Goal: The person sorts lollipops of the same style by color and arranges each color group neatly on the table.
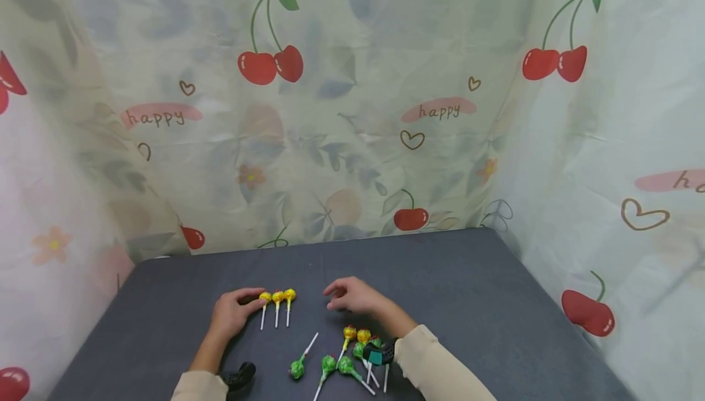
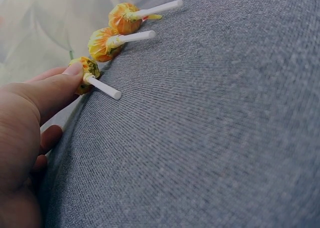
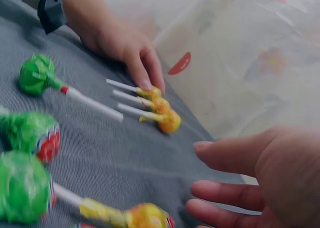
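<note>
My left hand [image 1: 230, 316] pinches the wrapped head of a yellow lollipop [image 2: 82, 73] between thumb and forefinger. That lollipop is the leftmost in a row of three, lying with white sticks toward me. Beside it lie the middle yellow lollipop [image 1: 278, 297] and the right-hand yellow lollipop [image 1: 289, 294]. Holding nothing, my right hand [image 1: 355, 297] hovers right of the row, its fingers loosely bent and apart in the right wrist view. Below it are two more yellow lollipops [image 1: 349, 332], partly overlapped by green ones near the right wrist.
Several green lollipops [image 1: 328, 364] lie scattered nearer to me, one green lollipop [image 1: 297, 369] apart at their left. All rest on a dark grey cloth-covered table [image 1: 440, 291]. A printed curtain [image 1: 341, 101] stands behind and along both sides.
</note>
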Tool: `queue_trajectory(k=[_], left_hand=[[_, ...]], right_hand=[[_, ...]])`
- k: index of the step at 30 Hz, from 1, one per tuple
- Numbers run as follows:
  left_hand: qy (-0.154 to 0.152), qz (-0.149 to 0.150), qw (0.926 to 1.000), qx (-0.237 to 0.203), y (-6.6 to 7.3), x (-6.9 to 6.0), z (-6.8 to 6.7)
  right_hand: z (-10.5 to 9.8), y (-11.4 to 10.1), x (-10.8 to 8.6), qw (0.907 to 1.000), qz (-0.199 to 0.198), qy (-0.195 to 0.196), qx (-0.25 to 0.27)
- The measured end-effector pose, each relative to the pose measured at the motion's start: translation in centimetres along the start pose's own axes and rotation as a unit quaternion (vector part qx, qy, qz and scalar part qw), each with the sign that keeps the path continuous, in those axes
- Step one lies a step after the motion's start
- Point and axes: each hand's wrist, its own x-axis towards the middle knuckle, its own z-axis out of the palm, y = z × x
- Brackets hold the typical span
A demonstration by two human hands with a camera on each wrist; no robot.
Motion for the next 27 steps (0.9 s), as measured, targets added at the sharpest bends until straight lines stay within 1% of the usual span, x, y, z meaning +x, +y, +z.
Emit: queue_trajectory(k=[5, 9, 13, 19, 27], left_hand=[[0.0, -0.001, 1.0, -0.001, 0.1, 0.0, -0.1], [0.002, 0.0, 1.0, -0.002, 0.0, 0.1, 0.0], [0.001, 0.003, 1.0, 0.001, -0.1, 0.2, -0.1], [0.002, 0.003, 1.0, 0.002, -0.2, 0.2, -0.1], [0.0, 0.002, 1.0, -0.002, -0.3, 0.1, 0.1]], right_hand=[[-0.9, 0.8, -1.0, 0.9992, -0.01, -0.032, -0.02], [-1.2, 1.2, -1.7, 0.9981, -0.012, -0.041, -0.043], [-1.2, 1.3, -2.4, 0.9968, -0.006, -0.04, -0.068], [-0.6, 1.6, -3.3, 0.9942, 0.005, -0.033, -0.103], [-0.2, 1.8, -4.4, 0.992, -0.009, -0.029, -0.123]])
